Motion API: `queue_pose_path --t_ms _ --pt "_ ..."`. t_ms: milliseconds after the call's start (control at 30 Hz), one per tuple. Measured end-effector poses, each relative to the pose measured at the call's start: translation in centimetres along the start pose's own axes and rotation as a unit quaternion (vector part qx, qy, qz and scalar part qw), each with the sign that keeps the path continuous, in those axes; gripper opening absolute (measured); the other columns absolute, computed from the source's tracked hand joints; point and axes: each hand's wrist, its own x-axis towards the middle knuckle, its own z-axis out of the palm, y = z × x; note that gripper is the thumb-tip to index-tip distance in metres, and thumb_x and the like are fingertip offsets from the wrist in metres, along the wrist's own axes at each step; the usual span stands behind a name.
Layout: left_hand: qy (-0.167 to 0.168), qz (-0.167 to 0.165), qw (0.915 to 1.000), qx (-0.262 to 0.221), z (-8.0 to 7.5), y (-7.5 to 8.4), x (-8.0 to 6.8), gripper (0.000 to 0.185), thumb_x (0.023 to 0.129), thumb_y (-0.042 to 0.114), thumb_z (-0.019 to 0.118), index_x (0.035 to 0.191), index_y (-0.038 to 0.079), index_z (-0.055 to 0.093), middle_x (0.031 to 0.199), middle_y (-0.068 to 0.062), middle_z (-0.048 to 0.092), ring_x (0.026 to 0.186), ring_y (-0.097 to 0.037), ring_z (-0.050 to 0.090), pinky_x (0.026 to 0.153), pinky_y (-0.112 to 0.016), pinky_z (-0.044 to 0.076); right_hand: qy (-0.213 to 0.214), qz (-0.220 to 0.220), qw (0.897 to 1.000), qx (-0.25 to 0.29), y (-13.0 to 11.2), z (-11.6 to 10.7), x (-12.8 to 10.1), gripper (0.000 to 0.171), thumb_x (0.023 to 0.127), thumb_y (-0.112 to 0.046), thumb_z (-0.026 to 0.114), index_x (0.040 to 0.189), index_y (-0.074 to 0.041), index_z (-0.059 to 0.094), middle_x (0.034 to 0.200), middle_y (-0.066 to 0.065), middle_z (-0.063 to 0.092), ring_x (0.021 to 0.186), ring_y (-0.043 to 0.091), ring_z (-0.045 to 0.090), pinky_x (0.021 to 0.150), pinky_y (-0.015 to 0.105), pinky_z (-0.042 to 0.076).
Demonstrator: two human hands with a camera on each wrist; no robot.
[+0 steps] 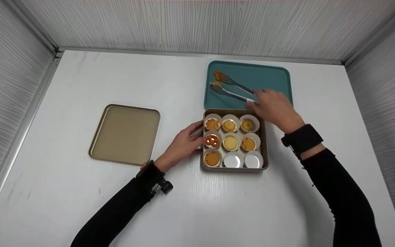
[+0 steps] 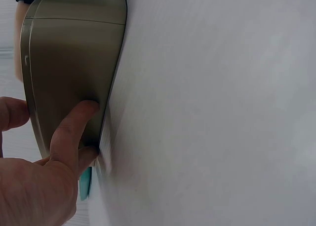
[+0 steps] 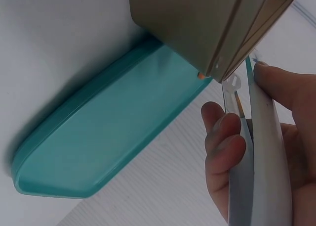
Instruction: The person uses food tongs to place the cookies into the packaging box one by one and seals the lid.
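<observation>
A gold tin (image 1: 233, 170) holds paper cups in rows. Most contain cookies, including a pretzel-shaped one (image 1: 212, 140); two front cups (image 1: 232, 160) show bare white bottoms. The left hand (image 1: 185, 142) grips the tin's left side, thumb at the rim and fingers against the outer wall (image 2: 74, 63). Metal tongs (image 1: 233, 95) are held in the right hand (image 1: 275, 108), pointing left over a teal tray (image 1: 259, 75). Their tips are spread beside brown cookies (image 1: 217, 74) at the tray's left end; whether they touch them I cannot tell.
A shallow gold lid (image 1: 125, 133) lies on the white table (image 1: 170, 206), left of the tin. The teal tray is directly behind the tin. Grey wood-grain panels (image 1: 197, 27) enclose the table at the back and sides.
</observation>
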Motion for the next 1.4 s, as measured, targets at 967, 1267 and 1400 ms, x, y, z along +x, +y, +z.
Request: queue_pose_path --t_ms 967,1267,1400 --pt "0.001 -0.004 1.0 -0.008 0.1 0.1 0.0 0.066 0.101 0.005 0.057 0.162 0.006 0.032 0.165 -0.014 0.034 0.142 -0.029 0.048 0.097 -0.044 0.057 -0.013 -0.002 0.999 0.031 0.4 0.7 0.0 0.027 0.104 -0.026 0.065 0.1 0.001 0.064 0.077 0.014 0.06 0.066 0.029 0.054 0.059 0.044 0.047" --pt "0.002 -0.009 1.0 -0.002 0.1 0.2 0.0 0.065 0.102 0.007 0.059 0.162 0.007 0.033 0.166 -0.012 0.033 0.142 -0.028 0.048 0.097 -0.045 0.057 0.005 -0.01 0.999 0.031 0.6 -0.1 -1.0 0.026 0.103 -0.026 0.066 0.098 -0.001 0.063 0.075 0.011 0.057 0.065 0.027 0.051 0.058 0.042 0.045" --pt "0.0 -0.006 1.0 -0.005 0.1 0.2 0.0 0.066 0.102 0.007 0.059 0.162 0.006 0.032 0.166 -0.012 0.033 0.143 -0.028 0.047 0.099 -0.045 0.056 0.012 -0.007 0.999 0.037 0.8 -0.3 -1.7 0.026 0.103 -0.027 0.067 0.099 -0.001 0.065 0.074 0.009 0.057 0.065 0.025 0.05 0.058 0.041 0.044"
